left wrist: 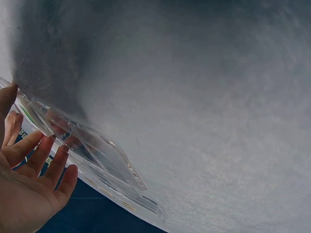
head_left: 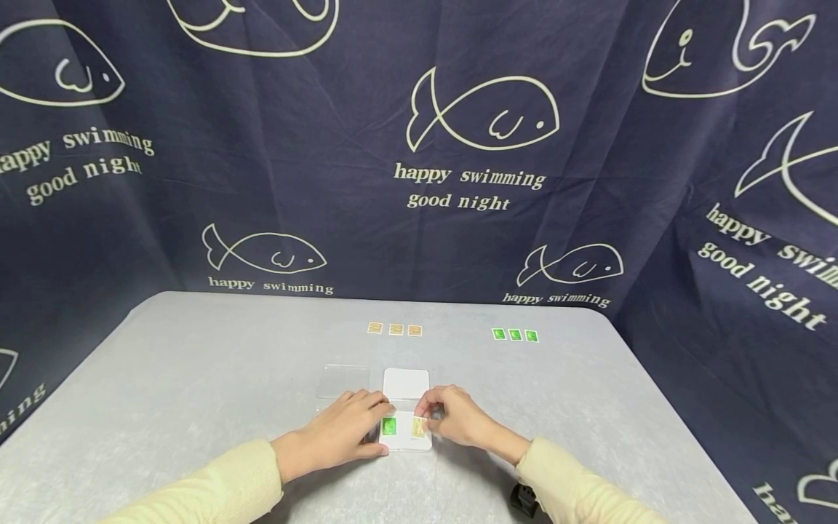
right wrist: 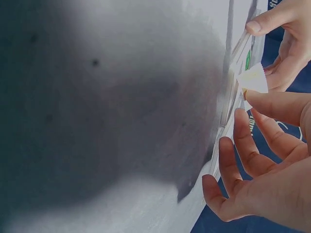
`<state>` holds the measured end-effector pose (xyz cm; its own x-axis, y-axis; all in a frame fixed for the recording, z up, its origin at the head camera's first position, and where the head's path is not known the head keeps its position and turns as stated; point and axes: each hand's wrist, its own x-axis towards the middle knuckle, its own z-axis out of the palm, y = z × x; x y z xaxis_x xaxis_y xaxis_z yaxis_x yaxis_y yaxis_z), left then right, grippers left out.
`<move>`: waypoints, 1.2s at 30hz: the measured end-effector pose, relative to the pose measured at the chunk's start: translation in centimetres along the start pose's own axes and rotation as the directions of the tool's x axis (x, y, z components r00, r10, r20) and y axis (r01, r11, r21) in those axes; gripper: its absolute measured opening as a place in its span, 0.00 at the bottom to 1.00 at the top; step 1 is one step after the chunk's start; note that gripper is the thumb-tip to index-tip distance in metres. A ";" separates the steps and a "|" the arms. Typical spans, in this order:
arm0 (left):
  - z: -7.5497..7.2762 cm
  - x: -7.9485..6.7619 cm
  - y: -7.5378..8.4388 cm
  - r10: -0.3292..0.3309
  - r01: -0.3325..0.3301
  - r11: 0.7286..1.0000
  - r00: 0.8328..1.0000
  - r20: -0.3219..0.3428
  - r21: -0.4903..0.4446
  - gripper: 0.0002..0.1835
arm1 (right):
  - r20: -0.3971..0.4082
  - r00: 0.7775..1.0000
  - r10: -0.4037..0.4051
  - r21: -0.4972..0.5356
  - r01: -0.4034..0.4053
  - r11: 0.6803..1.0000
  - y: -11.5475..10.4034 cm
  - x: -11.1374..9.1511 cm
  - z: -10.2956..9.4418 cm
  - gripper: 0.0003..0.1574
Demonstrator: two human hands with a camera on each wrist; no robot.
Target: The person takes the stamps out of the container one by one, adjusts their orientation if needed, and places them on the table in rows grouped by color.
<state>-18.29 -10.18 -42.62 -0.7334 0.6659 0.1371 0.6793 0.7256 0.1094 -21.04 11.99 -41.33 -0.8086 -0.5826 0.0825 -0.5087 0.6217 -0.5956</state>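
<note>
My left hand [head_left: 337, 431] rests at the left side of a white panel [head_left: 404, 442] in a clear plastic case [head_left: 430, 446], thumb at its near edge and fairly straight fingers toward the far edge. On that panel, beside these fingers, lies a green stamp-like piece [head_left: 389, 426]. Over its right part my right hand [head_left: 458, 416] pinches a yellowish stamp-like piece [head_left: 417, 427] between thumb and fingertips. In the right wrist view this piece [right wrist: 253, 81] shows a pale side and stands tilted. The left wrist view shows transparent lids [left wrist: 109, 155] beyond the left fingers.
Behind the near panel lies another white panel [head_left: 406, 383], with a clear lid [head_left: 343, 382] left of it. Farther back are three orange-brown pieces [head_left: 396, 330] and three green pieces [head_left: 515, 335]. A dark fish-print curtain [head_left: 366, 182] surrounds the table. A black device [head_left: 524, 501] shows by the right sleeve.
</note>
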 end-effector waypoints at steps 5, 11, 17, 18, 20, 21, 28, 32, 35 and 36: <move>0.0 0.0 0.0 0.001 -0.001 1.000 1.000 -0.003 0.003 0.29 | 0.021 1.000 -0.005 0.037 0.004 0.999 0.1 0.1 -0.2 0.08; 0.2 0.0 -0.1 0.006 -0.006 1.000 1.000 -0.009 0.011 0.29 | 0.045 0.999 -0.007 0.083 0.003 0.997 0.1 0.2 -0.4 0.08; 0.1 0.0 0.0 0.004 -0.004 1.000 1.000 -0.012 0.010 0.28 | 0.070 0.997 -0.012 0.141 0.002 0.990 0.4 0.3 -0.6 0.07; 0.1 0.0 0.0 0.004 -0.004 1.000 1.000 -0.012 0.009 0.28 | 0.074 0.997 -0.013 0.151 0.002 0.989 0.5 0.4 -0.6 0.07; 0.0 0.0 0.0 0.006 -0.006 1.000 1.000 -0.014 0.006 0.28 | 0.086 0.996 -0.007 0.179 -0.009 0.984 0.7 0.5 -0.7 0.07; 0.0 -0.1 0.0 0.007 -0.007 1.000 1.000 -0.015 0.005 0.28 | 0.093 0.996 -0.003 0.193 -0.015 0.981 0.8 0.5 -0.7 0.08; 0.2 -0.1 -0.1 0.022 -0.021 1.000 0.999 -0.033 0.014 0.28 | 0.127 0.991 0.030 0.300 -0.067 0.952 1.6 1.1 -1.5 0.11; 0.2 -0.1 -0.1 0.018 -0.017 1.000 1.000 -0.025 0.011 0.28 | 0.114 0.992 0.047 0.334 -0.083 0.939 1.9 1.4 -2.1 0.11; 0.1 -0.1 -0.1 0.016 -0.016 1.000 1.000 -0.024 0.007 0.28 | 0.098 0.993 0.065 0.341 -0.095 0.935 1.9 1.8 -2.7 0.11; 0.1 -0.1 -0.1 0.016 -0.016 1.000 1.000 -0.024 0.007 0.28 | 0.092 0.993 0.071 0.338 -0.098 0.936 1.9 1.9 -2.9 0.11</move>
<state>-18.28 -10.32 -42.77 -0.7213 0.6734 0.1621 0.6909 0.7159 0.1005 -24.44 13.56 -40.04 -0.8120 -0.5827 -0.0334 -0.2973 0.4621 -0.8355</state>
